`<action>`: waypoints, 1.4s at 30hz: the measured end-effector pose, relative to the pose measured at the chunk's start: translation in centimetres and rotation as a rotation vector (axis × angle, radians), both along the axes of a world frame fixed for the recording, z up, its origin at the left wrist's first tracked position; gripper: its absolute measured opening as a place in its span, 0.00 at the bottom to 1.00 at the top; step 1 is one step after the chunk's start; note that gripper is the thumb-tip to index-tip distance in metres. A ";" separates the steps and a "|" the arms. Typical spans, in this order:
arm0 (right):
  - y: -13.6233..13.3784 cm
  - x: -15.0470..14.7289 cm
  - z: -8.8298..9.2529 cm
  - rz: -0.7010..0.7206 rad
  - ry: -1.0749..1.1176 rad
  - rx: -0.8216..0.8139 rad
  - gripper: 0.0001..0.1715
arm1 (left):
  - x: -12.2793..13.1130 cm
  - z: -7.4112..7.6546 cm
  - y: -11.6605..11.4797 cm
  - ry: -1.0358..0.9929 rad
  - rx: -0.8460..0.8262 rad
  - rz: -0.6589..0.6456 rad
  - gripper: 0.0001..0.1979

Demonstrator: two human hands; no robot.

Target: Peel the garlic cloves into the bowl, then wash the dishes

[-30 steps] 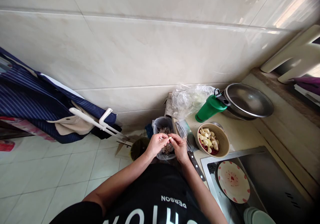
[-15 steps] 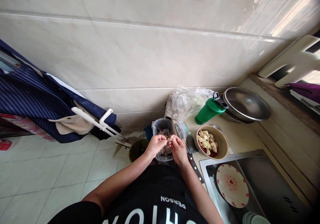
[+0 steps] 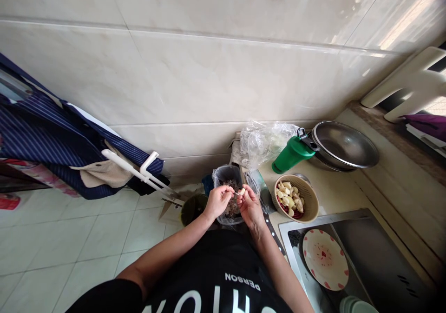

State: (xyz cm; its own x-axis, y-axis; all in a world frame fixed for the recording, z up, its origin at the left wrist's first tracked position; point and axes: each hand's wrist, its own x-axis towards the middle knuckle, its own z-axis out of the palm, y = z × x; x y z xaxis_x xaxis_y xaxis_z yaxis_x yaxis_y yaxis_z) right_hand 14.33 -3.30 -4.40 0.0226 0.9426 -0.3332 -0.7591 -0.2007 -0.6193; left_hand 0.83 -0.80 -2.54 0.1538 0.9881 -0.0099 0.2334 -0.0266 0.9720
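Observation:
My right hand [image 3: 251, 208] pinches a pale garlic clove [image 3: 241, 191] between thumb and fingertips. Facing it, my left hand [image 3: 219, 202] has its fingers closed on a thin whitish bit of garlic skin at the clove's near end. Both hands are held over a bin [image 3: 223, 176] lined with a clear bag, in which purplish-white skins [image 3: 232, 208] lie. To the right, on the counter, a beige basket [image 3: 311, 201] holds peeled garlic cloves [image 3: 289, 196] and some red pieces beneath them.
A knife with a dotted handle [image 3: 273, 231] lies at the counter edge near my right forearm. Behind the basket stand a green shaker bottle [image 3: 291, 157], a clear plastic bag [image 3: 263, 141] and metal bowls [image 3: 344, 143]. A patterned plate [image 3: 325, 259] sits in the sink.
The fingers of my right hand have opened out a little, and more of the clove now shows. My two hands have drawn slightly apart, with the thin skin between them.

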 end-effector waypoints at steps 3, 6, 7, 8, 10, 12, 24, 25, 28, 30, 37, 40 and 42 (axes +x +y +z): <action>-0.1 -0.1 0.5 0.016 -0.035 -0.007 0.17 | 0.1 0.5 -0.2 0.039 0.046 -0.011 0.10; -0.2 -0.1 0.7 0.038 -0.110 0.024 0.18 | 0.4 0.7 -0.3 0.017 0.051 -0.050 0.12; -0.2 -0.2 0.7 0.044 -0.134 0.037 0.18 | 0.4 0.6 -0.3 -0.005 0.035 -0.060 0.13; -0.2 -0.2 0.6 0.046 -0.157 0.046 0.17 | 0.5 0.6 -0.2 -0.028 0.014 -0.073 0.13; -0.2 -0.2 0.4 0.031 -0.193 0.054 0.17 | 0.5 0.5 -0.1 -0.058 -0.022 -0.101 0.13; -0.2 -0.2 0.2 0.001 -0.231 0.060 0.16 | 0.4 0.5 0.0 -0.053 -0.024 -0.128 0.13; -0.1 0.5 -0.3 0.001 -0.659 0.195 0.13 | -0.2 0.9 0.0 0.301 0.298 -0.206 0.10; -0.1 0.4 -0.2 -0.002 -0.657 0.199 0.13 | -0.2 0.9 -0.1 0.308 0.325 -0.208 0.10; -0.2 0.2 0.0 -0.003 -0.646 0.199 0.12 | -0.1 1.0 -0.3 0.328 0.383 -0.198 0.09; -0.2 0.1 0.1 0.004 -0.655 0.199 0.13 | -0.1 1.0 -0.4 0.338 0.398 -0.167 0.09; -0.4 -0.3 0.3 0.028 -0.550 0.185 0.12 | 0.2 0.2 -0.3 0.169 0.153 -0.066 0.08; -0.4 -0.4 0.1 0.038 -0.474 0.188 0.11 | 0.6 -0.6 -0.2 -0.048 -0.118 -0.062 0.09; -0.5 -0.3 0.2 0.046 -0.423 0.176 0.11 | 0.8 -0.8 -0.1 -0.141 -0.211 -0.044 0.08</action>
